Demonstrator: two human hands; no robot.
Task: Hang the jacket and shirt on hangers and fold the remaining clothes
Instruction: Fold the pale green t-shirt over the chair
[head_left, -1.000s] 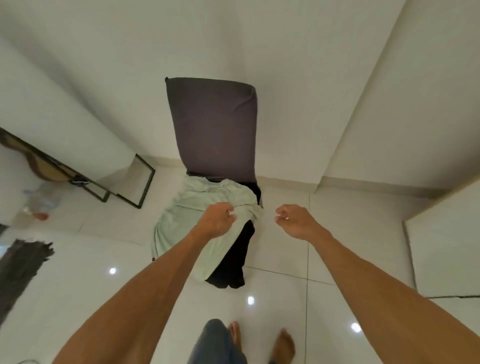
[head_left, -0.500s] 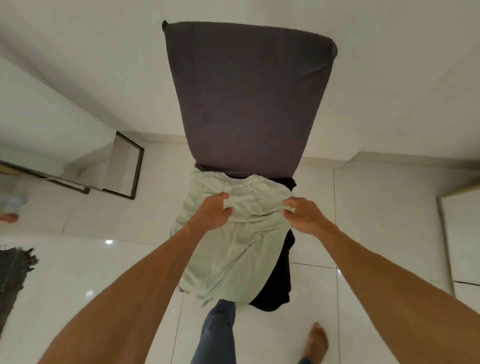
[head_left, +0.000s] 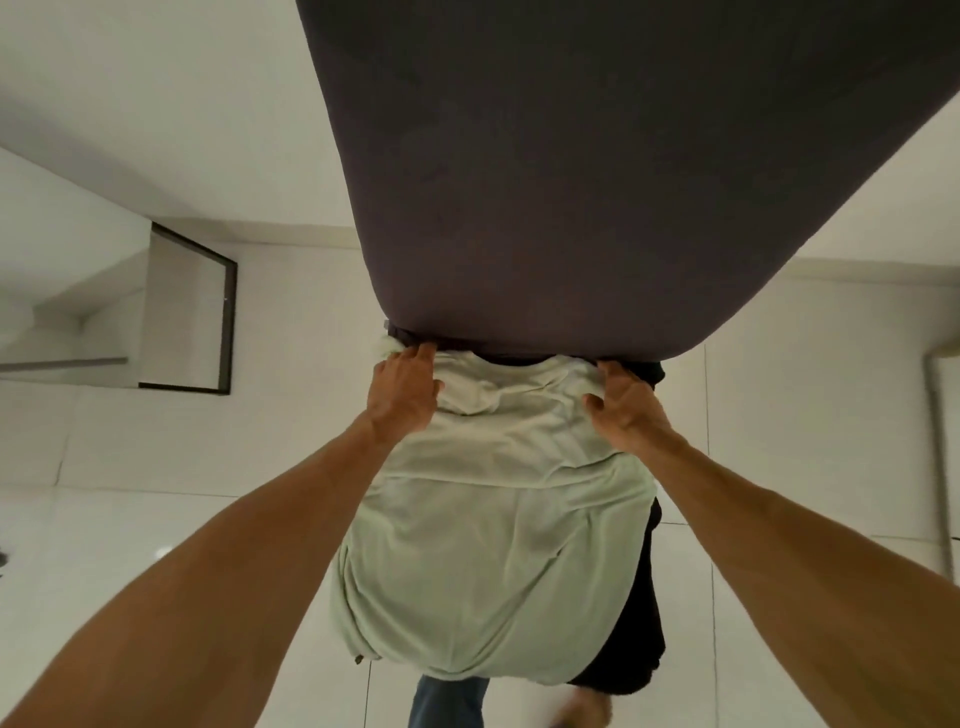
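Observation:
A pale green shirt (head_left: 493, 545) lies over the seat of a chair and hangs down its front. Under it sits a black garment (head_left: 641, 623), showing along the shirt's right side and at the seat's rear. My left hand (head_left: 402, 395) grips the shirt's top left corner, thumb over bunched fabric. On the top right corner, my right hand (head_left: 626, 410) holds the cloth between thumb and fingers. Both hands are right at the foot of the chair's dark grey covered backrest (head_left: 597, 182). The seat itself is hidden by the clothes.
A black-framed mirror (head_left: 228, 322) leans on the white wall at left. Glossy white floor tiles (head_left: 156, 493) surround the chair. My jeans leg (head_left: 447, 701) and bare foot (head_left: 582, 712) are just below the shirt's hem. A pale cabinet edge (head_left: 935, 415) stands at far right.
I have stepped in close to the chair, which now fills the upper view. Both hands slid up the shirt to its top corners by the backrest.

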